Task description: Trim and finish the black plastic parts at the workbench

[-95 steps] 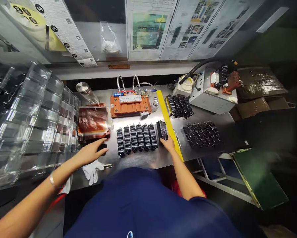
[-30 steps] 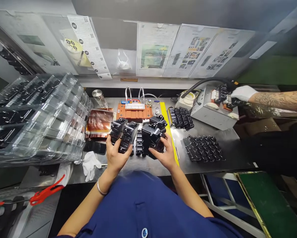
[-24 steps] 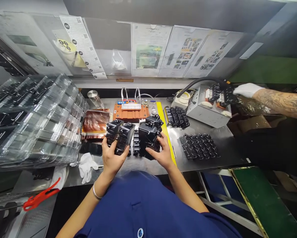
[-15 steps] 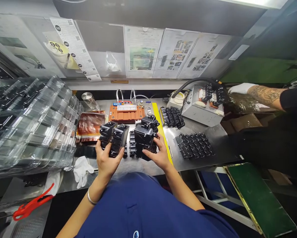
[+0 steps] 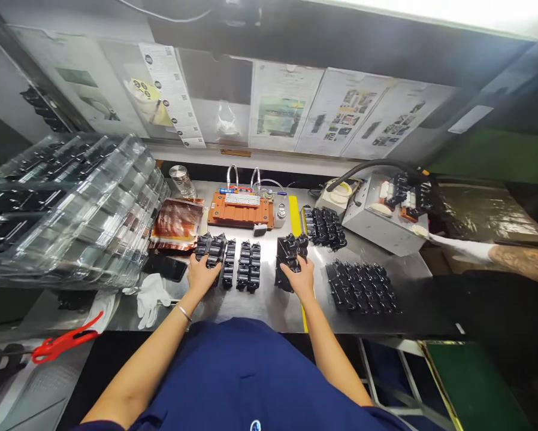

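Observation:
My left hand [image 5: 201, 274] grips a pair of black plastic parts [image 5: 209, 249] that rest on the steel bench [image 5: 260, 302]. My right hand [image 5: 301, 279] holds another stack of black plastic parts [image 5: 289, 256] set down beside the yellow strip [image 5: 295, 224]. Between my hands several more black parts [image 5: 242, 272] lie in rows on the bench.
Clear plastic trays [image 5: 66, 209] are stacked at the left. An orange fixture [image 5: 241, 211] stands at the back, with a grey box [image 5: 379, 218] to its right. More black parts [image 5: 362, 287] lie at the right. A co-worker's gloved hand [image 5: 458, 247] reaches in from the right. A white glove [image 5: 150, 293] and phone [image 5: 165, 267] lie near my left hand.
Both my hands have lowered their stacks of black parts from in front of me down onto the bench. The co-worker's gloved hand has moved from the grey box toward the right edge.

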`<state>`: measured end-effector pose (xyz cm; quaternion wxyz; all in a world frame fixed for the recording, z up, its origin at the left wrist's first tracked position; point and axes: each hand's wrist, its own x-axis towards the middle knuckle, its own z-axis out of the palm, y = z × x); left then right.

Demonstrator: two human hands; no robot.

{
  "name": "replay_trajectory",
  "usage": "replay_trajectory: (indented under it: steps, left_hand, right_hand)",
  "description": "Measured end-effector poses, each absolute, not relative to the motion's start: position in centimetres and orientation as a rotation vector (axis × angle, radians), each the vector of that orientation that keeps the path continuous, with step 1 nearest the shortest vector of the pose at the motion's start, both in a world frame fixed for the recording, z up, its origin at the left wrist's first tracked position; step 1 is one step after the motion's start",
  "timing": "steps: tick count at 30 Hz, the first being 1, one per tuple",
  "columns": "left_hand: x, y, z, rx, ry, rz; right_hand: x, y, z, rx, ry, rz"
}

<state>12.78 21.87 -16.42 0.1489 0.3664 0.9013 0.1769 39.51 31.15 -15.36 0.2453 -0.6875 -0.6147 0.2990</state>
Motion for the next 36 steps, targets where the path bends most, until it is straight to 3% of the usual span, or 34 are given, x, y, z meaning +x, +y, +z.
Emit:
replay_trajectory:
  steps: [3,6,16,19,24,27,30,33,36]
  left_hand:
    - [13.1,23.2,-18.2,0.885,2.557,0.475]
    - [13.4,24.4,-18.7,0.801,2.563,0.603]
    - [12.7,25.1,-19.9,0.890,2.439,1.019]
    - [11.3,22.9,-18.8,1.127,2.317,1.177]
    - [3.9,14.6,-14.5,1.430,2.357,1.651]
    - [-2.5,11.0,-12.7,1.206,2.808,2.011]
    - [-7.3,10.4,-12.8,0.916,3.017,2.006]
    - [-9.0,10.8,-13.8,0.916,2.890,2.023]
    - [-8.4,9.9,-13.8,0.639,2.561,2.231]
  right_hand:
    - [39.7,32.0,-18.4,-2.274,-1.801,0.878]
    - [39.0,32.1,-20.3,-2.411,-1.943,0.853]
    - [35.1,33.7,-19.8,-2.224,-2.267,0.875]
    - [32.8,34.7,-18.4,-2.149,-2.317,0.656]
    - [21.1,33.8,-12.2,-1.219,-2.432,0.669]
    - [10.2,29.8,-6.6,-0.488,-2.478,0.673]
    - [-0.1,24.7,-2.1,0.118,-2.527,0.514]
    - [-6.9,21.6,-0.6,0.453,-2.712,0.301]
    - [-9.5,21.2,-1.4,0.529,-2.803,0.176]
